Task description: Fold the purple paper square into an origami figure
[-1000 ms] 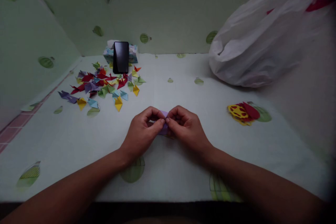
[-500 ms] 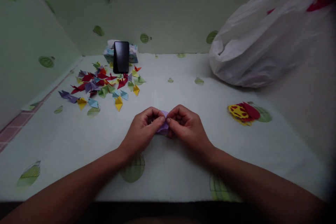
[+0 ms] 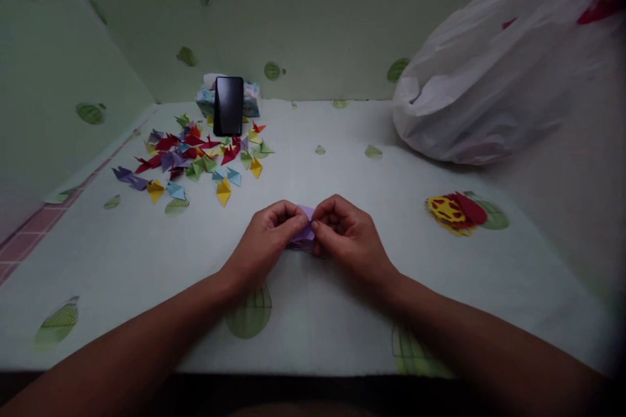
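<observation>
A small piece of purple origami paper (image 3: 304, 238) is between my hands, just above the middle of the table. My left hand (image 3: 272, 229) pinches its left side between thumb and curled fingers. On the other side, my right hand (image 3: 345, 229) grips it the same way, the two thumb tips almost meeting over the paper. Fingers cover much of the sheet, so its folds are hard to make out. A heap of folded paper birds (image 3: 190, 156) in red, purple, green, blue and yellow lies at the back left.
A black phone (image 3: 228, 106) leans against a patterned tissue box (image 3: 252, 99) behind the birds. At the back right sits a large white plastic bag (image 3: 469, 98). Yellow and red paper cut-outs (image 3: 450, 210) lie on the right of the balloon-print tabletop (image 3: 332, 326).
The left thumb has shifted slightly up and back from the right thumb, showing a little more purple paper. The whole view has moved a touch; the objects on the table stay put.
</observation>
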A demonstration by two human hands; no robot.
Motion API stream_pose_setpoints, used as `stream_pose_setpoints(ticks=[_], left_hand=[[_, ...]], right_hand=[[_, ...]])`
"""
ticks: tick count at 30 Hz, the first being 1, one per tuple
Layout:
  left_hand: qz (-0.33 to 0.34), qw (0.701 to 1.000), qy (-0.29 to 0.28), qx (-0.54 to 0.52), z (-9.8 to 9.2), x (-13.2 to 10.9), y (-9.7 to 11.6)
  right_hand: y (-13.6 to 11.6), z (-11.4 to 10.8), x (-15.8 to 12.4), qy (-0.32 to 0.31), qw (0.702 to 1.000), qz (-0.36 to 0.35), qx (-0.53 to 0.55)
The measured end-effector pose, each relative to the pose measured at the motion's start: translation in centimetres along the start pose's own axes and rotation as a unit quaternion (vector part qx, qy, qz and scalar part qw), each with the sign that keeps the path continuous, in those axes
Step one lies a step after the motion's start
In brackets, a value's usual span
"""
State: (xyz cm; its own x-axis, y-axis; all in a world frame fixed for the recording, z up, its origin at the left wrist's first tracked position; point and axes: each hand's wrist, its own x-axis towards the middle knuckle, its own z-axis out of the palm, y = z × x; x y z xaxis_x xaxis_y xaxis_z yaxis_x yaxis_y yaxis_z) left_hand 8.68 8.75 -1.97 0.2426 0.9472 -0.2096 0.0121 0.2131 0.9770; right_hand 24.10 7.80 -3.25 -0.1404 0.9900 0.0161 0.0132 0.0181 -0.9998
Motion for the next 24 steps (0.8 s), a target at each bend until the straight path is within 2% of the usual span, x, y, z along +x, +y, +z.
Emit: stream_pose_setpoints(ticks=[13,24], left_hand=[[-0.01,1.0,-0.003,-0.011,0.01,-0.01,0.12],[0.025,0.999,0.01,0.021,0.04,-0.06,0.09]], right_hand=[[-0.25,-0.04,-0.1,-0.012,0.999,0.023,0.02],[-0.13,-0.2,-0.06,-0.021,0.999,0.024,0.02]])
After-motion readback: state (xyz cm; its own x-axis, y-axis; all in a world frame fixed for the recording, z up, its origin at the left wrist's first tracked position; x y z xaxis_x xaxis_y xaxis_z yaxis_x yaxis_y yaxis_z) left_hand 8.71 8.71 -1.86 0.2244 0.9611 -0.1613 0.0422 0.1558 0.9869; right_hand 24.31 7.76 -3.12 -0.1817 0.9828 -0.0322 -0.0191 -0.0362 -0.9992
